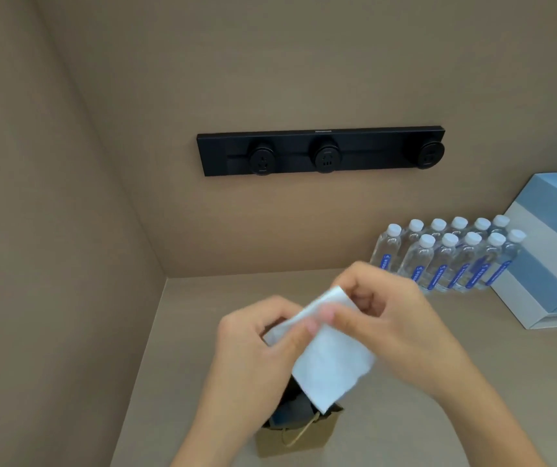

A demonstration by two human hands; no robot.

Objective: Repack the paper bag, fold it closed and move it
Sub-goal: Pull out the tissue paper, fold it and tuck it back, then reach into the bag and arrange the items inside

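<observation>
A white folded tissue or cloth hangs in the air above the counter, pinched along its top edge by both hands. My left hand grips its left corner, and my right hand grips its right corner. Directly below stands a small brown paper bag with a twine handle, its mouth open. Something dark lies inside the bag. The tissue's lower corner reaches down to the bag's opening.
Several small water bottles with white caps stand in rows at the back right of the beige counter. A blue and white box stands beside them. A black socket rail is fixed to the back wall. A side wall closes the left.
</observation>
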